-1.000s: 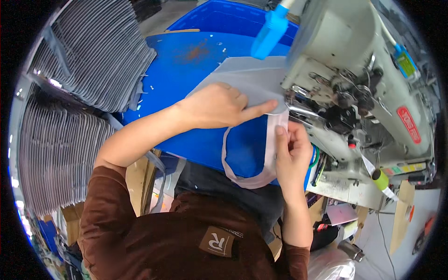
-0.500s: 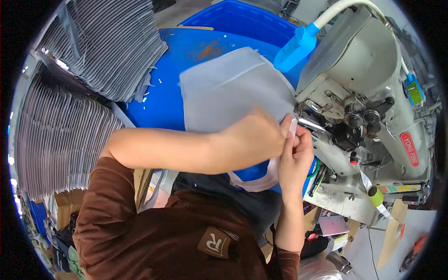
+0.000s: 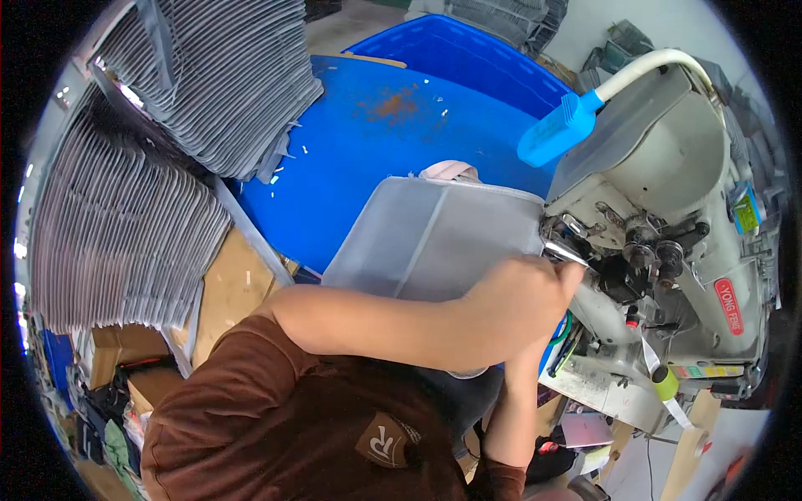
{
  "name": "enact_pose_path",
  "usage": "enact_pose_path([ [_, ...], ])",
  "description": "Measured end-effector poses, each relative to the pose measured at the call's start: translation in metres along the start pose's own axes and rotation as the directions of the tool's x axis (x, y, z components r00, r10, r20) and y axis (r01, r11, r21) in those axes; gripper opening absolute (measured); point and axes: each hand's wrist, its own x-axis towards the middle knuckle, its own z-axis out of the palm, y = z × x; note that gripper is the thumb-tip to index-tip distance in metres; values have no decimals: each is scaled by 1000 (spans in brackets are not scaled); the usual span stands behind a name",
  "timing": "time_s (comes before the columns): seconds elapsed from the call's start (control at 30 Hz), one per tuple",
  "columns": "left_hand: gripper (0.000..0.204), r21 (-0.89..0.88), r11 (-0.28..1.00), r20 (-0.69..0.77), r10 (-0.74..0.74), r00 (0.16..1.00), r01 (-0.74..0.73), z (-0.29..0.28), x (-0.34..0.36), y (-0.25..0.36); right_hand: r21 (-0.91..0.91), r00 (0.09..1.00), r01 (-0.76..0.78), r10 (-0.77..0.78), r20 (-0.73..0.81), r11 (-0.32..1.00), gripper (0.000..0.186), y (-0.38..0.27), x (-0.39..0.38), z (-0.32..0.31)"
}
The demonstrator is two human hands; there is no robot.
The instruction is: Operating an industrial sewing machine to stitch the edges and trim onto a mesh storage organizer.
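A grey, thin fabric piece with a pale bound edge lies on the blue table, its right corner against the metal guide of a sewing machine. Beyond its far edge shows a pale strap. My left hand is curled closed over the fabric's near right side, close to the machine; its fingers and whatever they hold are hidden. Below it, my right hand is mostly covered by the left hand and forearm. Its fingers cannot be made out.
Tall stacks of grey fabric pieces stand at the left. The blue table has small white scraps and a rusty patch. A blue bin sits behind it. A blue-headed lamp hangs beside the machine. Pale tape hangs at the right.
The fabric piece has turned and moved nearer; its pale strap now shows at the far side. My left hand has moved right and nearer, covering my right hand. The view has shifted.
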Motion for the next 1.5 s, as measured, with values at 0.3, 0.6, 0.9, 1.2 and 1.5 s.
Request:
enact_pose_path([
  [0.3,52,-25,895,-196,432,880,-445,18,-105,-51,137,999,-36,31,35,990,31,-4,-13,2],
  [0.6,44,98,835,30,542,840,-542,-38,-70,-50,314,996,-90,80,44,945,30,4,-22,-1],
  [0.9,41,60,782,43,619,784,-620,-28,-25,-85,307,988,-129,97,118,943,30,-2,-28,-5],
  [1.2,38,-13,799,-122,595,794,-601,1,-2,-106,262,996,-76,60,69,962,20,-3,-10,-1],
  [1.5,53,58,829,7,557,830,-557,13,-22,-134,93,1000,-5,6,-3,996,17,-10,-4,1],
])
